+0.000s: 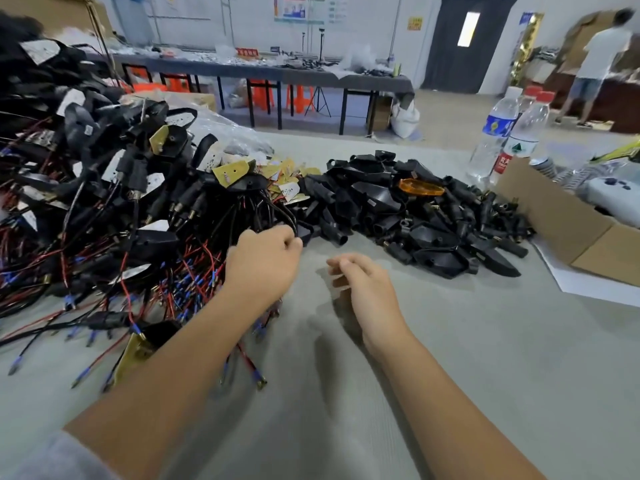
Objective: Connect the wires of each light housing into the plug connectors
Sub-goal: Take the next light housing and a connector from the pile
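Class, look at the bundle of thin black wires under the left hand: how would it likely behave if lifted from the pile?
The black wires curve loosely, so they would probably flop and droop. They run into a tangled heap, so neighbours may drag along. The left hand grips them alone, suggesting they are light.

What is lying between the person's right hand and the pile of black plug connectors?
In the head view, only bare grey table separates the right hand from the pile of black plug connectors.
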### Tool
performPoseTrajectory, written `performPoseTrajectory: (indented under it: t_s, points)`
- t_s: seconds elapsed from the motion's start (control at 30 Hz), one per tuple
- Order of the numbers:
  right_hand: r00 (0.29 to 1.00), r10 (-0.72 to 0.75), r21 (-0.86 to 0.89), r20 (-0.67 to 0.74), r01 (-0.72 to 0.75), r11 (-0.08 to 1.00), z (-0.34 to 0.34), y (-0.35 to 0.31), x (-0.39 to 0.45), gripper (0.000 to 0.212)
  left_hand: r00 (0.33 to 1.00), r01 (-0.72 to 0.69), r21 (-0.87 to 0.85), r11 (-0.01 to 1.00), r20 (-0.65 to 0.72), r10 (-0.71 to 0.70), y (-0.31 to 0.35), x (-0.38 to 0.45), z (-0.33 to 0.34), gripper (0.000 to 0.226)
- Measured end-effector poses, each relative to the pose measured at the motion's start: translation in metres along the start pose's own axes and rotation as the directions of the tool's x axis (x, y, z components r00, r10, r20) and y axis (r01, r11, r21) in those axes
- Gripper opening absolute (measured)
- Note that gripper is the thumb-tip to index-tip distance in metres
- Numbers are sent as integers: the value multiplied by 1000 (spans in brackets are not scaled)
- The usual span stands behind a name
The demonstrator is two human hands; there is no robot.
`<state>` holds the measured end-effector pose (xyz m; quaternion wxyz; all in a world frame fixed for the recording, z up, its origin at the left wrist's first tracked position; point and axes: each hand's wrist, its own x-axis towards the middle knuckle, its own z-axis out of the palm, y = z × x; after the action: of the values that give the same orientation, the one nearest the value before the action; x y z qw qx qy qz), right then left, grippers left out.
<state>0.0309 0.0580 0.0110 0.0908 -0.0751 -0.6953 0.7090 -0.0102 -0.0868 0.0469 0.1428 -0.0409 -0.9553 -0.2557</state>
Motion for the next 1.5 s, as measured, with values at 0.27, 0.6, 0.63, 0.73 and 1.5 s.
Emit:
performPoseTrajectory:
  t_s: [0.27,0.6,0.63,0.73,1.5]
  points:
    - [962,190,-87,196,-176,981,40,-37,48,23,843,-481,11,877,280,459,-4,-12,1,19]
    - [997,78,38,-20,-77,996,28,-40,64,33,984,-12,-233,972,168,52,-37,38,-6,26]
    - [996,84,85,-20,-82,993,20,-42,63,31,986,103,-284,953,159,-59,-41,44,-7,43]
    - [994,104,208,-20,-98,973,-7,-45,59,28,966,252,-290,923,138,-220,-42,56,-5,70]
    - [931,105,265,-350,-9,964,-97,-39,29,27,908,-373,-377,848,41,418,48,-25,74,35]
